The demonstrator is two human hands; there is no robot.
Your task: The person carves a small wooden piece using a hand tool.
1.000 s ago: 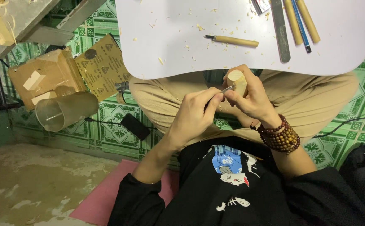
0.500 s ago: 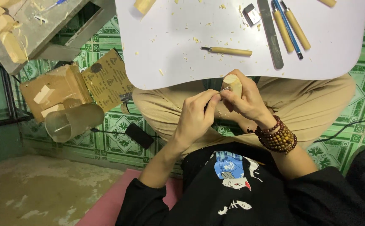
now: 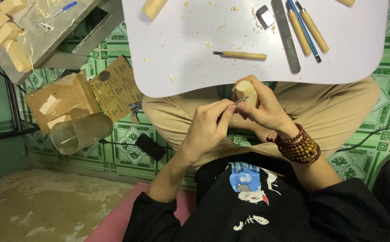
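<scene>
My right hand (image 3: 269,112), with brown bead bracelets on its wrist, grips a short pale wooden cylinder (image 3: 245,88) upright over my lap, just below the rim of the white table (image 3: 190,76). In my left hand (image 3: 206,126) is a small carving knife (image 3: 240,101). Its blade tip touches the side of the cylinder near the top. My left thumb lies close to the right hand's fingers.
On the table lie a wooden-handled carving tool (image 3: 242,55), a flat metal file (image 3: 286,36), several more handled tools (image 3: 309,27), a small grey block (image 3: 265,15), a wood block (image 3: 154,6) and shavings. A clear cup (image 3: 81,132), cardboard box (image 3: 58,105) and sandpaper sheet (image 3: 114,89) sit on the floor at left.
The view has tilted so more of the table top shows. Both hands stay together on the cylinder, and the knife blade now shows against its side.
</scene>
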